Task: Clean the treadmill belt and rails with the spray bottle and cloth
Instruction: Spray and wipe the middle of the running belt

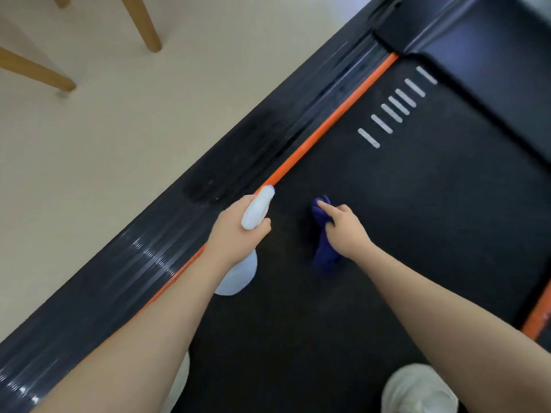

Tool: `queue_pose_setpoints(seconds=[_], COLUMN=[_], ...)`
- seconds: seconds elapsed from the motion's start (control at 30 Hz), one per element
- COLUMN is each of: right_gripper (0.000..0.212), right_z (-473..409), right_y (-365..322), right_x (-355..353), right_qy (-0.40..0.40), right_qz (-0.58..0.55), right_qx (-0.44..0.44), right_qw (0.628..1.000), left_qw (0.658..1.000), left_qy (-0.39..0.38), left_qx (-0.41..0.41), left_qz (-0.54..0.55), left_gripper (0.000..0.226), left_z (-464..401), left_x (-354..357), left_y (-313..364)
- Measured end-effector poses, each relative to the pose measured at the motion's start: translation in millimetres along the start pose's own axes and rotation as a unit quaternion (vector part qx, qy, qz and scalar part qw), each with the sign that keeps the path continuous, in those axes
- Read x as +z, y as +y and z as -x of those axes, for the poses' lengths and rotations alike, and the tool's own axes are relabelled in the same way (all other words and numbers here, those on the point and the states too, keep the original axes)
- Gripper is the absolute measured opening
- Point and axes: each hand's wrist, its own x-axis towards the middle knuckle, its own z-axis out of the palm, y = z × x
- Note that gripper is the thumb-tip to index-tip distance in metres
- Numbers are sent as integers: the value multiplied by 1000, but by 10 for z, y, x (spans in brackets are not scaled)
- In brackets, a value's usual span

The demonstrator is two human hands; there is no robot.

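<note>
Over the black treadmill belt (417,219), our left hand (235,231) grips the white spray bottle (256,210) beside the orange-edged left rail (313,138), while our right hand (346,228) pinches the blue cloth (325,251), index finger extended, near the belt's middle.

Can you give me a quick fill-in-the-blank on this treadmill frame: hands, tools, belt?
1. The left hand grips the ____, whose nozzle points toward the orange stripe.
2. The right hand holds a cloth coloured ____.
3. The white bars are printed on the treadmill ____.
4. On the floor beyond the side rail stand wooden ____.

Missing words: spray bottle; blue; belt; legs
</note>
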Motion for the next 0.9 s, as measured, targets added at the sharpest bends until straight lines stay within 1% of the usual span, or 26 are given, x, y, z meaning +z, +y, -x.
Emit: queue_pose_setpoints(seconds=[0.07,0.17,0.23,0.33,0.4,0.47,0.6,0.73,0.83,0.9], right_gripper=[55,56,55,54,54,53,51,50,49,49], right_z=[189,465,658,1049,1298,1493,1700,1704,1656,1676], right_y=[358,705,772,754,699,654,606,735,895,1039], right_x=[-164,-439,-554,-558,-434,-254,-45,-35,-94,-107], right_qy=[30,7,2,27,42,50,82,80,89,108], right_qz=[-43,-41,-60,-53,-41,-55,-85,-81,-71,-86], right_qx=[43,94,116,114,128,173,229,247,241,238], right_qw=[998,995,991,992,990,982,966,962,964,961], left_qw=[997,984,971,953,949,948,940,905,896,880], left_qy=[-57,-165,-227,-291,-301,-298,-301,-333,-337,-350], left_qx=[33,44,51,72,87,92,99,154,147,146], left_qz=[-46,-47,-47,-52,-46,-60,-127,-217,-249,-285], left_gripper=[16,23,29,35,34,31,24,24,21,23], left_z=[43,95,113,105,96,119,272,342,371,434], left_x=[124,247,349,530,629,706,848,997,1078,1158], left_y=[54,64,53,90,138,195,299,303,267,238])
